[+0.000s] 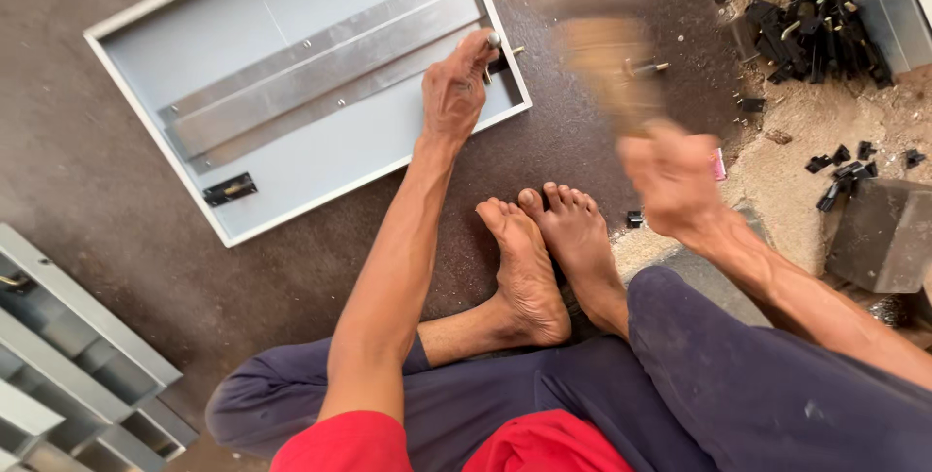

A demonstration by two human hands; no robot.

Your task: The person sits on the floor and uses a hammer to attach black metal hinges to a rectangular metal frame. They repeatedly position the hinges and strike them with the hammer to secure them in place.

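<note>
Left hand (454, 91) pressed on right rim of shallow grey metal tray (146, 93), fingertips pinching a small metal pin (494, 40) upright at the rim edge. Right hand (675, 181) closed around handle of a wooden mallet (597, 54), head blurred, raised above and just right of the pin. Pin ahead of both bare feet (544, 249) on the floor (87, 190); left hand touching it, right hand near. Tray's 2 metal rails (320, 74) slanted toward the pin.

The person is wearing a red short-sleeved top and dark navy trousers, and is going barefoot. Both forearms are showing bare and lean, the left hand (453, 91) sharp, the right hand (675, 181) appearing blurred.
</note>
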